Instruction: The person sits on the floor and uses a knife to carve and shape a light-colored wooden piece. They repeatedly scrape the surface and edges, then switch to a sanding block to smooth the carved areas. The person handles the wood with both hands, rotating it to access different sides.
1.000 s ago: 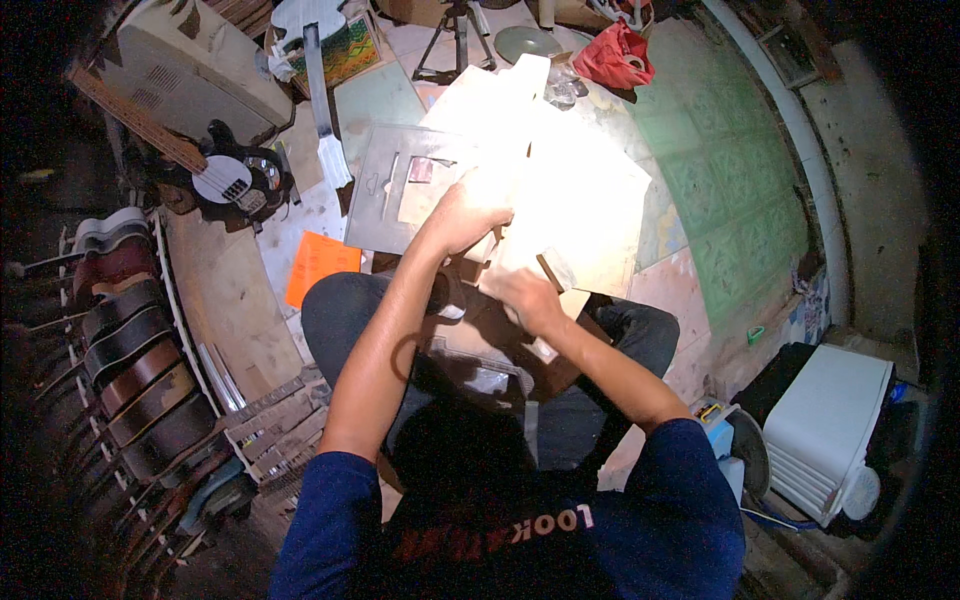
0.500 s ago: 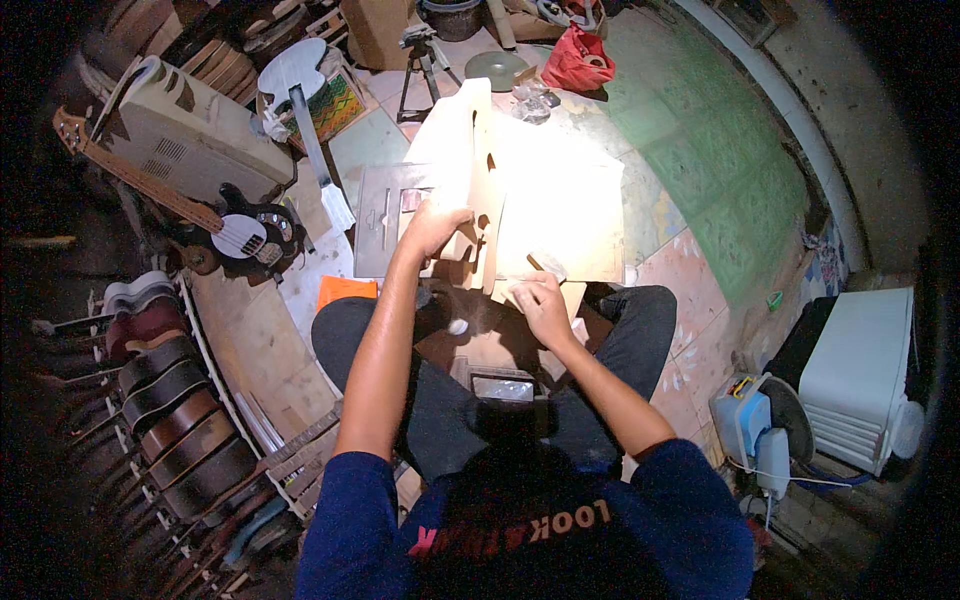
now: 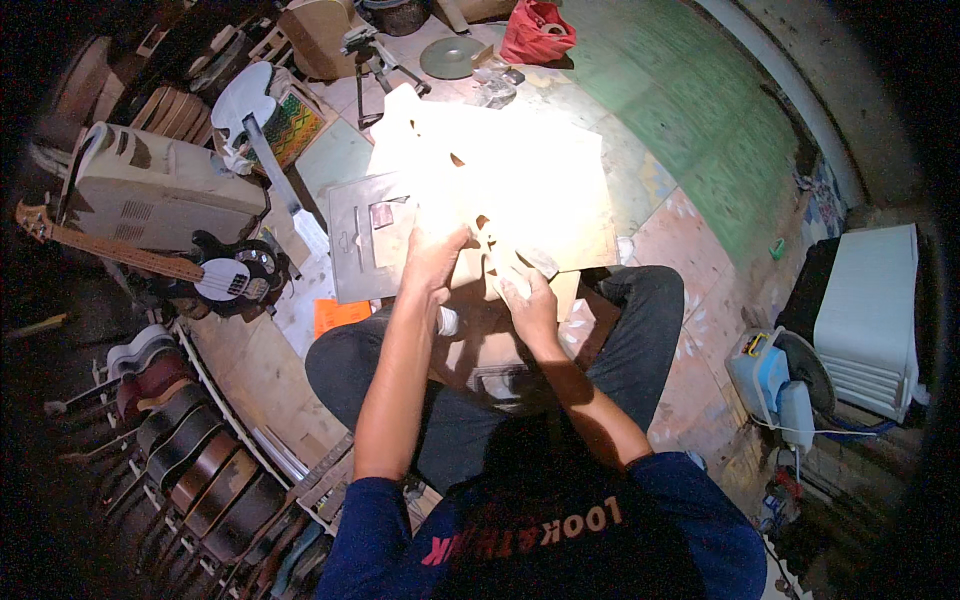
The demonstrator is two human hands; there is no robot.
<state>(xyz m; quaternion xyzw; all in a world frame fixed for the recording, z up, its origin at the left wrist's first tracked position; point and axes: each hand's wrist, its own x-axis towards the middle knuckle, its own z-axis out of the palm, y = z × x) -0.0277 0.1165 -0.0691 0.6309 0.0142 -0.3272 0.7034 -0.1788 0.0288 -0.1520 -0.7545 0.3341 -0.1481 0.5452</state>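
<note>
A pale, thin board [image 3: 455, 190] with a curved outline and several dark cut-outs stands under a glaring light, and its surface is partly washed out. My left hand [image 3: 435, 262] is closed on its left side near the lower end. My right hand [image 3: 530, 300] meets the lower right edge, thumb and fingers closed around it. Beside the right fingers lies a small greyish piece [image 3: 541, 262], too blurred to name. Under the board, large pale sheets [image 3: 570, 200] spread over the floor, washed out by the light.
A grey flat case [image 3: 350, 235] and an orange sheet [image 3: 340, 315] lie left of my crossed legs. Electric guitars [image 3: 225, 278] and a white guitar body [image 3: 245, 100] rest farther left, with a rack of guitar bodies [image 3: 190, 430] below. A tripod [image 3: 375, 65] and red bag [image 3: 538, 32] stand ahead.
My right hand has moved left and up from the sheets onto the board's lower edge. The board has turned so its face shows more broadly. The whole view has shifted slightly.
</note>
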